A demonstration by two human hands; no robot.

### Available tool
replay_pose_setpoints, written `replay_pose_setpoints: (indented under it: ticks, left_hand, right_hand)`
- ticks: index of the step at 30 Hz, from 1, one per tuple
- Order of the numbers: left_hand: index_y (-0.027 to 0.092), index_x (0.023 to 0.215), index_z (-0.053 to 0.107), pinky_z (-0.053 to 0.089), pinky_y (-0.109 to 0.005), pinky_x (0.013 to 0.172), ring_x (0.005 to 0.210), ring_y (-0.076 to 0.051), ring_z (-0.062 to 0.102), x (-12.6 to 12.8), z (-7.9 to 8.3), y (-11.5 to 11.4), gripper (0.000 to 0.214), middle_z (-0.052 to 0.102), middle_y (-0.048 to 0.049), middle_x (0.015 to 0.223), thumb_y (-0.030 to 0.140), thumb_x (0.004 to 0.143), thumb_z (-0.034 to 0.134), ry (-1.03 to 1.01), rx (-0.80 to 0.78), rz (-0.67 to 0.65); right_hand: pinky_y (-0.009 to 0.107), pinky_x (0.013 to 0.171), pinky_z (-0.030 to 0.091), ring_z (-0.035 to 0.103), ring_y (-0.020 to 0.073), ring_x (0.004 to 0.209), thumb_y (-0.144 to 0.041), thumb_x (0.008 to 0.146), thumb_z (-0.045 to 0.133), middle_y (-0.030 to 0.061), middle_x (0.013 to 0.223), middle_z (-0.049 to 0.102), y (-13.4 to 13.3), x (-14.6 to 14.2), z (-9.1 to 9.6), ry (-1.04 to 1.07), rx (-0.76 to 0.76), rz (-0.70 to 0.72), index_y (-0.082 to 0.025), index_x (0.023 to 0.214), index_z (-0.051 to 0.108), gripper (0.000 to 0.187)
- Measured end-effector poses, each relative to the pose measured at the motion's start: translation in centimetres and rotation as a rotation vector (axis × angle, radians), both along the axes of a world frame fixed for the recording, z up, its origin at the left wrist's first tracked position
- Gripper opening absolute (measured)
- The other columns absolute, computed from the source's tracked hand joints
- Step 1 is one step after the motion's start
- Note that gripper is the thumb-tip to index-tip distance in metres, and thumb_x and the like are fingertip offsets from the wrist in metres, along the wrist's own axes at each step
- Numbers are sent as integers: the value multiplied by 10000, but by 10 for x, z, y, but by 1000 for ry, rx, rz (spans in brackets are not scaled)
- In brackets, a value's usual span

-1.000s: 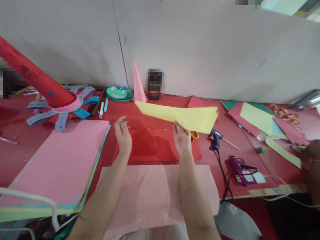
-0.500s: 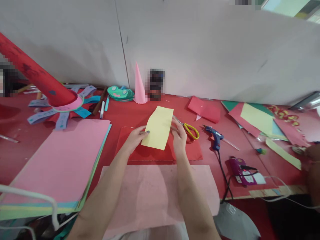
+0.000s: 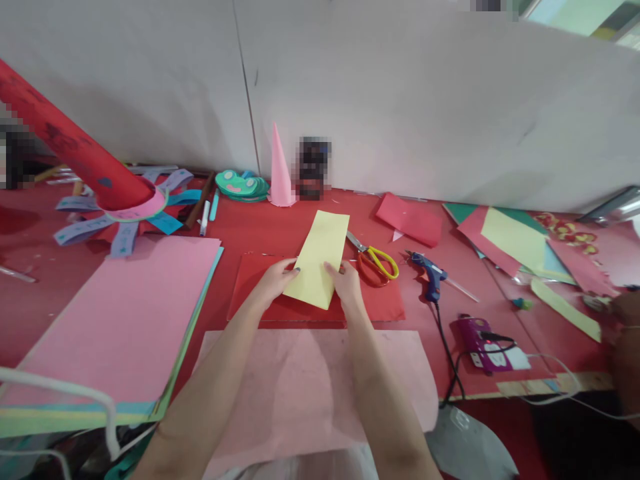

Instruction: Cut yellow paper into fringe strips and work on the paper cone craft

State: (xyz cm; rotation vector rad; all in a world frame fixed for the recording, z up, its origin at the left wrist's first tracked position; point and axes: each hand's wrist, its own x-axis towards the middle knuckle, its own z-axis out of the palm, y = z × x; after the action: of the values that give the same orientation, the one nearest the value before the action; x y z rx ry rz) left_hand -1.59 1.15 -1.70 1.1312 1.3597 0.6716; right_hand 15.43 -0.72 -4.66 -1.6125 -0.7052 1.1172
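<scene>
A pale yellow rectangle of paper [image 3: 320, 250] is held between both hands above a red sheet [image 3: 255, 293] on the table. My left hand [image 3: 278, 279] pinches its left edge, thumb on top and fingers beneath. On the opposite edge my right hand [image 3: 345, 280] grips the paper with its thumb pressed on the face; the fingers behind are partly hidden. Just beyond my right hand lie scissors [image 3: 377, 263] with yellow and red handles, blades pointing up and left. Nearer to me, a pale pink sheet [image 3: 310, 387] spreads out under my forearms.
A stack of coloured paper [image 3: 135, 320] lies at left, near a red tube [image 3: 75, 140] with paper strips. A pink cone [image 3: 281, 173] and green frog cut-outs [image 3: 240, 187] stand by the wall. At right are a glue gun [image 3: 431, 273] and a purple power strip [image 3: 483, 343].
My right hand has slid down the paper's right edge, and its thumb now shows on top. The paper's near end has dipped slightly towards me. More of the scissors is visible.
</scene>
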Motion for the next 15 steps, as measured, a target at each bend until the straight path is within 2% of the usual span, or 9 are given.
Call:
replay_pose_setpoints:
  ticks: [3, 5, 9, 15]
  left_hand:
    - [182, 1127, 620, 515, -381, 747, 833, -265, 682, 2, 0, -1, 398, 726, -94, 868, 236, 733, 626, 9, -11, 13]
    - [183, 1127, 615, 515, -377, 735, 804, -260, 686, 3, -2, -2, 407, 722, -83, 818, 235, 724, 639, 4, -7, 24]
    - [177, 1105, 610, 516, -368, 724, 789, -254, 686, 4, -5, 0, 407, 721, -80, 806, 284, 714, 658, -25, 39, 36]
    - [187, 876, 644, 501, -341, 771, 849, -240, 672, 6, -4, 0, 310, 724, -76, 892, 460, 730, 627, -98, 187, -27]
  right_hand:
    - [268, 569, 484, 645, 189, 650, -328, 605, 706, 31, 684, 702, 1, 0, -5, -19, 4, 0, -166, 737, 631, 223]
    - [269, 581, 485, 644, 184, 652, -314, 605, 704, 27, 682, 703, 1, -1, -4, 23, 22, -8, -161, 721, 640, 202]
    - [276, 628, 499, 652, 182, 689, -323, 598, 726, 38, 740, 716, 0, -1, 3, 181, 88, -58, -148, 746, 655, 240]
    - [293, 735, 525, 663, 181, 790, -379, 632, 743, 40, 907, 725, -3, -3, 15, 328, 307, -54, -165, 876, 679, 331]
